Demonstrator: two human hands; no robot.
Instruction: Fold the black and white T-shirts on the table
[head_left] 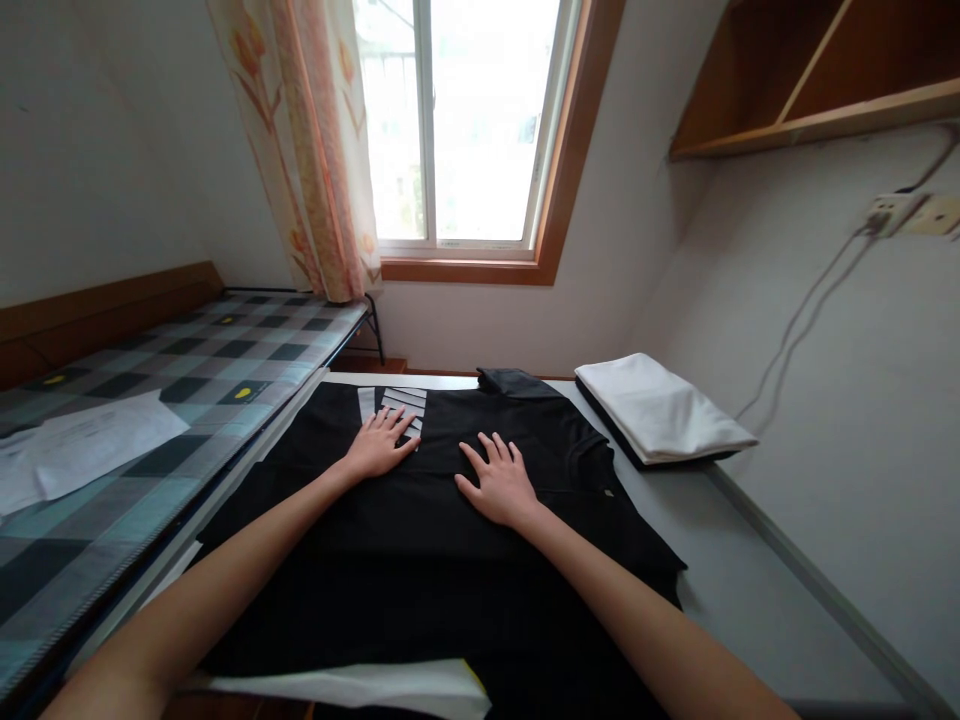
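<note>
A black shirt (420, 560) lies spread flat on a grey table (720, 580); its collar points toward the window and grey stripes (401, 405) mark its upper left. My left hand (379, 445) rests flat on the shirt with fingers spread, its fingertips at the stripes. A little to the right, my right hand (499, 482) also lies flat and open on the black cloth. Neither hand holds anything.
A folded white cloth on a dark one (660, 408) sits at the table's far right. A bed with a checked cover (187, 370) and papers (82, 440) runs along the left. White paper (360, 685) lies at the near edge. Window and curtain behind, shelf upper right.
</note>
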